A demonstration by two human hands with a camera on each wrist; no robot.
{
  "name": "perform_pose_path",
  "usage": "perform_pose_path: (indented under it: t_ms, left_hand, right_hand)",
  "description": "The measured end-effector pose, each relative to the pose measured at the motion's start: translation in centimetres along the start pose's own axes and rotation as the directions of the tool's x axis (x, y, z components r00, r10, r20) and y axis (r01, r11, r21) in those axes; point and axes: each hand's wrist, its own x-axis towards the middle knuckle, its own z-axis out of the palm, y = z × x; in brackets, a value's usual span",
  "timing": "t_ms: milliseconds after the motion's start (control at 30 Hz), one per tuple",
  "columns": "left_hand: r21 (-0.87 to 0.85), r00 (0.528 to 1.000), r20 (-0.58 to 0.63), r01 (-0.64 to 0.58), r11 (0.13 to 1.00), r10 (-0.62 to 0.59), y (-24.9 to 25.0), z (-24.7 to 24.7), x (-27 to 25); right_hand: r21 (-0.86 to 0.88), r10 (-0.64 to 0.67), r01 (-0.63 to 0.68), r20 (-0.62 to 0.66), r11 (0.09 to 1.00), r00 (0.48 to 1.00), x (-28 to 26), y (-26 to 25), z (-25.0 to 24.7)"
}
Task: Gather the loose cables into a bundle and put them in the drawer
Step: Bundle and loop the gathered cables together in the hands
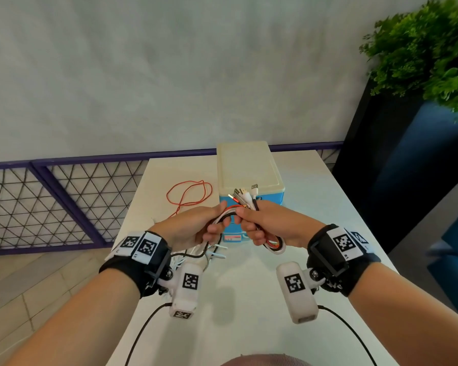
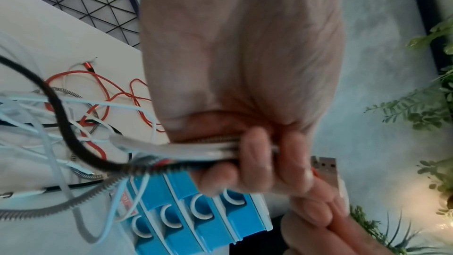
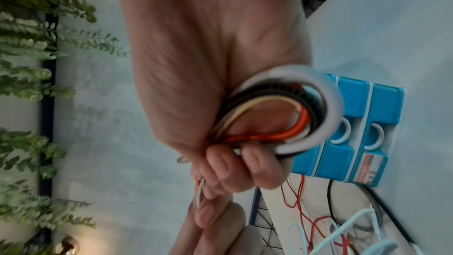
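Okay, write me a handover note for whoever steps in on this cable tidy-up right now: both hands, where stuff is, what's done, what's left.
Left hand: grips the mixed white, black and red cables just behind the plugs.
Right hand: grips the same bundle, with a folded loop held in its palm and the USB plugs sticking up.
Loose tails, including the thin red cable, trail over the white table on the left.
The small blue plastic drawer unit with a cream top stands behind the hands; its drawers look closed.
Done: plug ends gathered, first loop made.
Left: coil in the tails, open a drawer, put the bundle in.
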Motion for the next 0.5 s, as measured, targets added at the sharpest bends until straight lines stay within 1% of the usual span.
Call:
perform_pose_path:
  t_ms: [100, 200, 300, 400, 500]
  left_hand:
    - [-0.051, 0.993, 0.112, 0.049, 0.997, -0.043, -0.4, -0.4, -0.3]
    - [-0.032, 0.979, 0.185, 0.093, 0.995, -0.085, -0.9, -0.8, -0.4]
    - [-0.06, 0.961, 0.263, 0.106, 0.993, -0.087, -0.9, -1.0, -0.6]
    - [-0.087, 0.943, 0.328, 0.098, 0.991, -0.065, -0.9, -1.2, -0.8]
    - [-0.157, 0.942, 0.335, 0.037, 0.987, 0.018, -0.6, -0.6, -0.9]
  right_hand:
    - [0.06, -0.027, 0.029, -0.029, 0.998, 0.999, -0.1, 0.0, -0.8]
    - [0.012, -0.061, 0.061, -0.022, 0.998, 0.998, -0.2, 0.1, -1.2]
    - [-0.012, -0.099, 0.098, -0.043, 0.995, 0.994, 0.2, 0.3, -1.0]
    - [-0.017, -0.129, 0.128, -0.082, 0.992, 0.988, 0.9, 0.2, -1.1]
    - [0.005, -0.144, 0.146, -0.143, 0.989, 0.979, 1.7, 0.1, -1.0]
